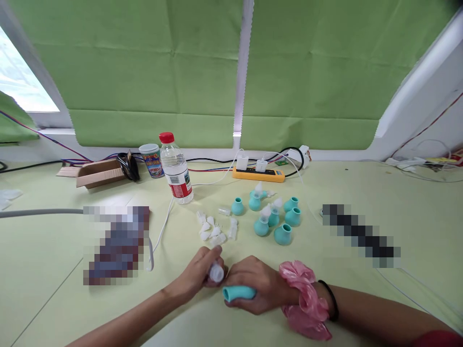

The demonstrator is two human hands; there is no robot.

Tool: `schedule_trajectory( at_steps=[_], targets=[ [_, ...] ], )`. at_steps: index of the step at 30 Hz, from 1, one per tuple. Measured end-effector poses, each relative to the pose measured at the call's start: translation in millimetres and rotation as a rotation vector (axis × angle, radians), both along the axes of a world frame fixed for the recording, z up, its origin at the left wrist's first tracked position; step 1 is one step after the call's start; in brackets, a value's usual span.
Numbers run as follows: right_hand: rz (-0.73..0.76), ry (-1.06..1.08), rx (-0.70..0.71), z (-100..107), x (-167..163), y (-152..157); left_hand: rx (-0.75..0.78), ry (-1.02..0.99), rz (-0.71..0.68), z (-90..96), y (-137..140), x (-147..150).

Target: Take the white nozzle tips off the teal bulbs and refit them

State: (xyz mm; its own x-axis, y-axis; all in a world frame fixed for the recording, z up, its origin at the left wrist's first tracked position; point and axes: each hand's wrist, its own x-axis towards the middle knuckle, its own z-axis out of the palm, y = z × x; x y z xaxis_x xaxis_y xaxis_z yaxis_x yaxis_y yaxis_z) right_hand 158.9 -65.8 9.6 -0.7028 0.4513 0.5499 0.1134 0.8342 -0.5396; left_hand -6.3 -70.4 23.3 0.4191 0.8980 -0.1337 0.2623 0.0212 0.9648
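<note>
My left hand [206, 270] is closed around a translucent white plastic piece [217, 273], its round end facing up. Right beside it, my right hand [258, 284] grips a teal rubber bulb [238, 293] whose open neck points left. The two hands are close together, and part of each held piece is hidden by fingers. Ahead of them lie several white and clear plastic nozzle parts [205, 226]. To the right of those stand several teal rubber bulbs [282, 234], some open-necked. Others, such as one teal bulb with a nozzle [261, 226], carry a clear tip.
A water bottle [176, 171] with a red cap stands behind the nozzle parts, near a paper cup [152, 160] and an open cardboard box [103, 172]. A yellow power strip [258, 174] with cables lies at the back. Blurred objects lie left and right.
</note>
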Motion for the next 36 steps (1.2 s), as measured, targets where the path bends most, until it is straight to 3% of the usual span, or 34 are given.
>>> schedule_trajectory(
  at_steps=[2,4,6,9,12,16,20,23,27,30,32,36],
  targets=[
    [0.012,0.007,0.075,-0.8,0.5,0.4,0.078,0.024,0.188,2.2,8.8,-5.2],
    [-0.021,0.020,0.075,-1.0,-0.3,0.9,0.381,0.168,0.361,0.3,22.0,-12.6],
    [-0.035,0.009,0.075,-0.5,-1.6,1.4,0.714,0.361,0.305,-6.4,36.3,-19.3],
    [-0.051,-0.015,0.092,0.3,-2.8,1.7,0.859,0.616,0.235,-20.6,51.2,-22.4],
    [-0.073,-0.018,0.083,0.2,-2.9,1.2,0.892,0.719,0.177,-29.4,54.7,-18.6],
    [-0.163,0.003,0.042,3.7,-2.6,3.6,0.920,0.814,0.048,-27.2,54.9,-10.7],
    [-0.295,-0.077,0.104,23.5,2.9,14.9,0.878,0.912,-0.074,-22.3,60.5,1.3],
    [-0.366,-0.262,0.124,47.4,13.4,24.6,0.900,0.917,-0.058,-20.0,64.2,9.5],
    [-0.504,-0.487,0.130,71.9,31.4,30.6,1.002,0.767,0.018,-7.9,71.6,14.8],
    [-0.550,-0.639,0.122,76.1,41.0,33.9,0.999,0.630,0.113,11.5,90.8,24.8],
    [-0.569,-0.742,0.128,73.8,43.6,37.3,0.857,0.597,0.148,24.4,112.7,37.9],
    [-0.580,-0.889,0.168,67.1,42.4,43.3,0.705,0.621,0.005,35.4,168.7,68.4]
  ],
)
